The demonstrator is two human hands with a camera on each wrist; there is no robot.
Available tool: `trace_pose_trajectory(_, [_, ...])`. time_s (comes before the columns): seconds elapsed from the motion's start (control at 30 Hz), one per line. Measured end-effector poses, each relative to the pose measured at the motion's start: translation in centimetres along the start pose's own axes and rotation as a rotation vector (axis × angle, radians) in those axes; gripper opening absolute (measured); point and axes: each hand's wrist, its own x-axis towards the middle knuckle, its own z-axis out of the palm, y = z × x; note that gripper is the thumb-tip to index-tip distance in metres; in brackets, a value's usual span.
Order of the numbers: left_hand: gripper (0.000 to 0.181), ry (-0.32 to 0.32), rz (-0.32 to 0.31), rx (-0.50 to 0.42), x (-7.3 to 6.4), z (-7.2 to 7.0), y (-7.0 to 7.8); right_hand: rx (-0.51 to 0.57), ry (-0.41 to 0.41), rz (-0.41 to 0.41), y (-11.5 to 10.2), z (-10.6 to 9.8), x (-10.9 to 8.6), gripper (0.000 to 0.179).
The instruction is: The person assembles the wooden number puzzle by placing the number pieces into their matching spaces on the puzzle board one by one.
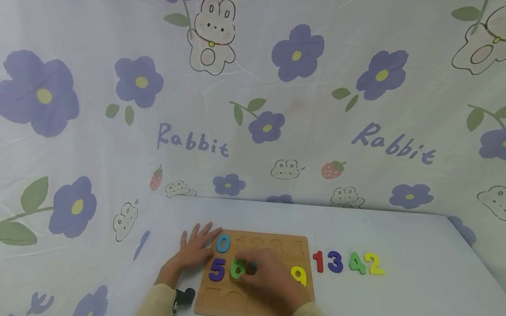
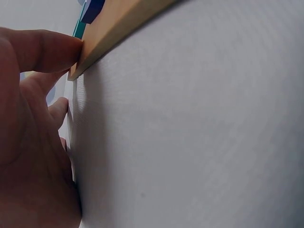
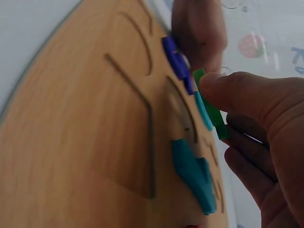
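A: While the left hand (image 1: 195, 250) lies flat with straight fingers against the left edge of the wooden number board (image 1: 302, 245), what is the right hand doing?

B: The right hand (image 1: 272, 278) has its grip pinched on the green 6 (image 1: 237, 268), thumb on its edge, at the board's middle row beside the purple 5 (image 1: 217, 269).

A: And off the board?

B: A red 1 (image 1: 318, 261), purple 3 (image 1: 335, 262), green 4 (image 1: 357, 263) and yellow 2 (image 1: 374, 263) lie in a row on the counter (image 1: 415, 272).
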Motion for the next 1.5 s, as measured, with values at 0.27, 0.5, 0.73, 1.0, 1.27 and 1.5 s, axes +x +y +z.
trace_pose_trajectory(0.27, [0.074,0.006,0.003,0.011,0.0,0.2,0.0,-0.048,-0.043,0.041,0.3,1.1,0.2,0.047])
trace_pose_trajectory(0.5, [0.075,0.004,0.005,0.008,0.0,0.0,0.1,-0.106,-0.046,0.009,0.3,1.4,0.3,0.05])
trace_pose_trajectory(0.73, [0.075,0.01,0.007,0.011,0.0,0.0,0.0,-0.03,0.002,-0.013,0.4,0.3,-0.8,0.054])
trace_pose_trajectory(1.0, [0.075,0.011,0.003,0.005,0.1,0.1,-0.1,-0.016,0.009,0.015,0.5,-4.1,-3.8,0.054])
trace_pose_trajectory(1.27, [0.076,0.007,-0.002,-0.004,0.1,0.0,0.1,-0.084,0.062,0.057,3.6,-9.6,-8.6,0.051])
trace_pose_trajectory(1.5, [0.076,0.004,-0.007,-0.005,0.2,0.0,0.1,-0.196,0.121,0.224,7.8,-13.1,-12.8,0.052])
